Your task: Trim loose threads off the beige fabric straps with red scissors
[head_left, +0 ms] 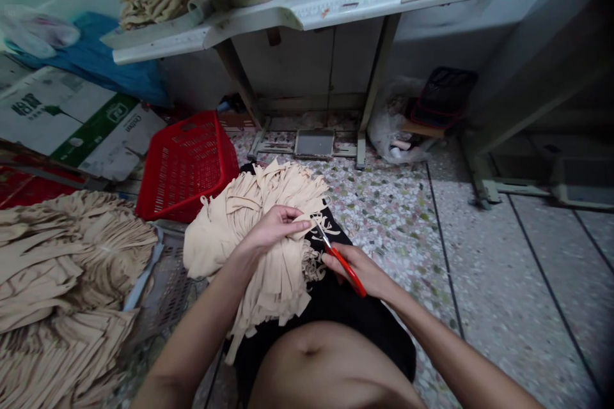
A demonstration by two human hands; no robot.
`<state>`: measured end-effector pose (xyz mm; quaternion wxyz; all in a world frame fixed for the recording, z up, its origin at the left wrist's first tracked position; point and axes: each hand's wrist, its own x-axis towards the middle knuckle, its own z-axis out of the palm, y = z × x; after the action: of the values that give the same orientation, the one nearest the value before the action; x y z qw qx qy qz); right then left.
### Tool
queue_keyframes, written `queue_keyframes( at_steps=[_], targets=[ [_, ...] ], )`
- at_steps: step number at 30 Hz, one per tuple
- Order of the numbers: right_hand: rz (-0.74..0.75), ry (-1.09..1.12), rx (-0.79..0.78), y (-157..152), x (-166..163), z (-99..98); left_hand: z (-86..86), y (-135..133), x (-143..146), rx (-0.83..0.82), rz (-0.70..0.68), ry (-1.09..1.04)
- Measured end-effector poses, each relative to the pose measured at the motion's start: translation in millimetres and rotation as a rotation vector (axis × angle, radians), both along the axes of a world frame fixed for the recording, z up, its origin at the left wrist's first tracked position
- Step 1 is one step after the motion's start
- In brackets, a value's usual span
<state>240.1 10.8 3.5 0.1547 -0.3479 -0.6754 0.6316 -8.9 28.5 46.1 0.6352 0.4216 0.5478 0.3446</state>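
A heap of beige fabric strips (pixel 249 217) lies across my lap on black shorts. My left hand (pixel 275 227) rests on the heap, its fingers pinched on one beige strip near the right edge. My right hand (pixel 357 268) is closed round red-handled thread snips (pixel 340 259), whose metal tip points up-left and touches the strip just beyond my left fingertips.
A bigger pile of beige strips (pixel 62 268) fills a grey basket (pixel 165 287) at left. A red plastic basket (pixel 189 163) lies tipped behind it, beside cardboard boxes (pixel 71 118). A sewing table (pixel 297 6) with pedal (pixel 314 142) stands ahead on the terrazzo floor (pixel 503 281).
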Motion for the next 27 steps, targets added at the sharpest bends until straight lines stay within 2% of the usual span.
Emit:
queue_keyframes(
  at_steps=[5, 11, 15, 20, 27],
  targets=[
    [-0.047, 0.028, -0.09, 1, -5, -0.9, -0.1, 0, 2, 0.001, 0.013, -0.006],
    [-0.142, -0.001, -0.206, -7, -5, -18.7, -5.5, -2, 5, -0.022, 0.021, -0.013],
    [-0.113, 0.026, -0.193, -12, -1, -23.7, -1.5, -3, 4, 0.029, -0.045, 0.01],
    [-0.008, 0.072, -0.095, -8, 4, -14.2, 6.8, -2, 2, 0.039, -0.204, 0.068],
    [-0.002, 0.054, -0.056, -1, 2, -9.6, 2.6, 0, 3, 0.033, -0.293, 0.086]
  ],
)
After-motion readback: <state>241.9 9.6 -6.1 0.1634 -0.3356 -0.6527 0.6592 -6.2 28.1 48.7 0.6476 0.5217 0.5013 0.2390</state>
